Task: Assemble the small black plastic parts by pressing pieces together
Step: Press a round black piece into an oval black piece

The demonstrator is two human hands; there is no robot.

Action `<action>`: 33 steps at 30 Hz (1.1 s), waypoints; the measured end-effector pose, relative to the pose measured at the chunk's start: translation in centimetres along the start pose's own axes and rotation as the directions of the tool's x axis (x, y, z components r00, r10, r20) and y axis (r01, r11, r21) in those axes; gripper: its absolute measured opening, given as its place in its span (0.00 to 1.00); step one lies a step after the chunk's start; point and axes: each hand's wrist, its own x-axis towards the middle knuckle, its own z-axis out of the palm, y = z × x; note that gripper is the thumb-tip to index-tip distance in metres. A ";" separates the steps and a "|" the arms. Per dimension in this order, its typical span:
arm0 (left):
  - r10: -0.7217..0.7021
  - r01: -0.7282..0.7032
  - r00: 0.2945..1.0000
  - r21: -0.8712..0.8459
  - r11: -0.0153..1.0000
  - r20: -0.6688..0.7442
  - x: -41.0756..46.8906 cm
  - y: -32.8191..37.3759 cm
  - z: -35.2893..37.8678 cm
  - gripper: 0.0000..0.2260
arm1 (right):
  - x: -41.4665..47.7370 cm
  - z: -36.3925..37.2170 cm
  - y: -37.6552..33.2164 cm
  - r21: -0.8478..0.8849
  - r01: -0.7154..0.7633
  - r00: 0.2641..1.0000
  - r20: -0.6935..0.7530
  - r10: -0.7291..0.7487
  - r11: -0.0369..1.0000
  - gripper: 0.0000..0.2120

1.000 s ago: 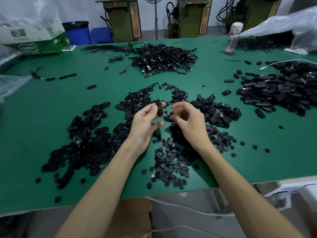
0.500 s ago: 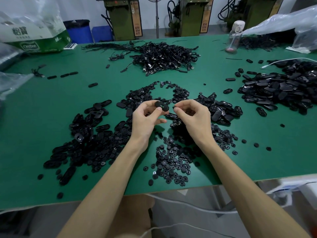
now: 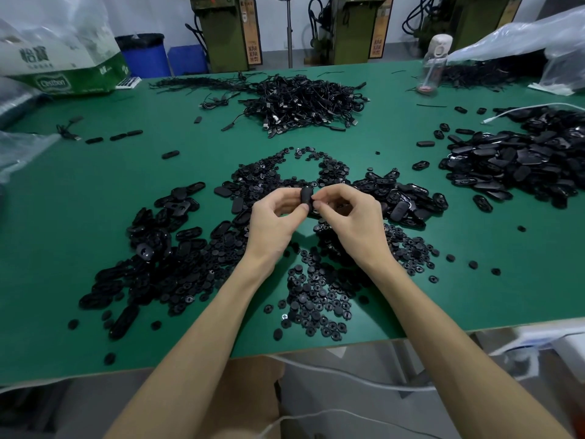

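Plastic oval piece (image 3: 306, 198), black and smooth, pinched between left hand (image 3: 272, 226) and right hand (image 3: 354, 226) above the matte green tabletop (image 3: 79, 223).
Both hands are narrowly curled, thumb and forefinger tips gripping the piece's rounded edges. Under the wrists lies a heap of small round ridged discs (image 3: 316, 299). Flat oval shells (image 3: 164, 248) spread left of the left hand, a glossy pile (image 3: 522, 166) sits well right of the right hand, and tangled thin cables (image 3: 304, 103) lie beyond the fingertips.

Black oval part (image 3: 306, 198) being held upright in mid-air, loose oval shells (image 3: 164, 248) lying heaped to its left, round black discs (image 3: 316, 299) lying scattered below.
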 end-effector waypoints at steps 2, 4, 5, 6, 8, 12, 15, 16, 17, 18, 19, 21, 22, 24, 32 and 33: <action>0.008 -0.009 1.000 0.015 1.000 0.012 0.0 -0.1 0.0 0.11 | 0.0 0.1 0.0 -0.024 0.017 1.000 -0.001 -0.017 1.000 0.05; 0.011 -0.012 1.000 0.040 0.999 0.025 0.1 -0.2 0.0 0.12 | 0.0 0.1 0.0 -0.060 0.043 0.999 0.000 -0.043 0.997 0.05; 0.015 -0.017 0.999 0.049 0.999 0.032 0.1 -0.2 0.1 0.12 | 0.1 0.2 0.1 -0.074 0.054 0.999 0.001 -0.054 0.996 0.05; 0.020 -0.022 0.999 0.050 0.999 0.039 0.1 -0.2 0.1 0.13 | 0.1 0.2 0.1 -0.083 0.062 0.998 0.004 -0.062 0.995 0.04; 0.025 -0.027 0.998 0.036 0.999 0.049 0.0 -0.1 0.1 0.15 | 0.1 0.3 0.2 -0.098 0.074 0.997 0.007 -0.074 0.992 0.04; 0.020 -0.021 0.998 0.029 0.999 0.063 -0.1 -0.1 0.1 0.15 | 0.1 0.4 0.5 -0.128 0.105 0.994 -0.005 -0.107 0.986 0.03; 0.007 -0.009 0.999 0.040 0.999 0.053 0.0 -0.1 0.1 0.14 | 0.0 0.6 0.7 -0.192 0.155 0.986 -0.025 -0.162 0.969 0.01; -0.001 0.000 0.999 0.035 0.999 0.044 0.0 -0.1 0.1 0.13 | -0.1 0.7 0.8 -0.216 0.175 0.983 -0.024 -0.185 0.960 0.02; -0.011 0.010 0.999 0.028 1.000 0.033 0.1 -0.1 0.1 0.13 | -0.1 0.8 0.9 -0.236 0.194 0.979 -0.018 -0.204 0.952 0.02; -0.021 0.021 1.000 0.019 1.000 0.019 0.0 -0.1 0.0 0.12 | -0.2 0.9 0.9 -0.251 0.214 0.975 -0.009 -0.223 0.944 0.03; -0.027 0.027 1.000 0.006 1.000 0.002 0.0 -0.1 0.0 0.11 | -0.2 1.0 1.0 -0.263 0.233 0.970 0.002 -0.241 0.936 0.04; -0.035 0.034 0.999 -0.035 0.999 -0.028 0.1 0.0 0.0 0.10 | -0.3 1.1 1.1 -0.263 0.266 0.963 0.039 -0.266 0.927 0.08; -0.038 0.036 0.999 -0.065 0.997 -0.033 0.0 0.0 0.0 0.10 | -0.3 1.1 1.1 -0.262 0.282 0.959 0.062 -0.275 0.923 0.10; -0.046 0.043 0.999 -0.109 0.993 -0.025 0.0 0.1 0.0 0.11 | -0.4 1.2 1.0 -0.276 0.303 0.953 0.098 -0.286 0.912 0.14; -0.087 0.088 0.996 -0.145 0.985 0.010 -0.1 0.3 0.0 0.09 | -0.2 1.0 0.4 -0.180 0.215 0.976 0.051 -0.210 0.960 0.13; -0.089 0.092 0.996 -0.155 0.984 0.025 -0.1 0.3 0.1 0.10 | -0.1 0.9 0.4 -0.164 0.177 0.984 0.028 -0.175 0.970 0.12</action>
